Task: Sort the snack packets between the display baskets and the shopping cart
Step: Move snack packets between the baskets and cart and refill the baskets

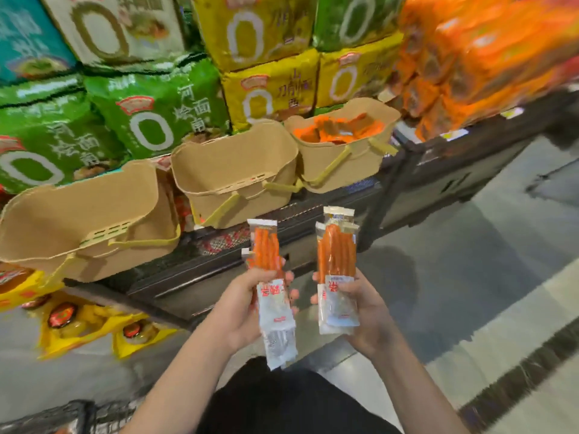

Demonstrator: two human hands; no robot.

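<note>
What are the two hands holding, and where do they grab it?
Each hand holds sausage packets by the lower half: left hand on left packets, right hand on right packets.

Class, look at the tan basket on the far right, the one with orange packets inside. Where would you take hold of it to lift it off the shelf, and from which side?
Take the right-hand basket by its yellow handle, which lies folded down across the front wall facing the aisle. Come from the front, hook fingers under the strap and swing it up. The walls look wide and smooth, and the orange packets fill the top, so a rim grip looks less secure.
</note>
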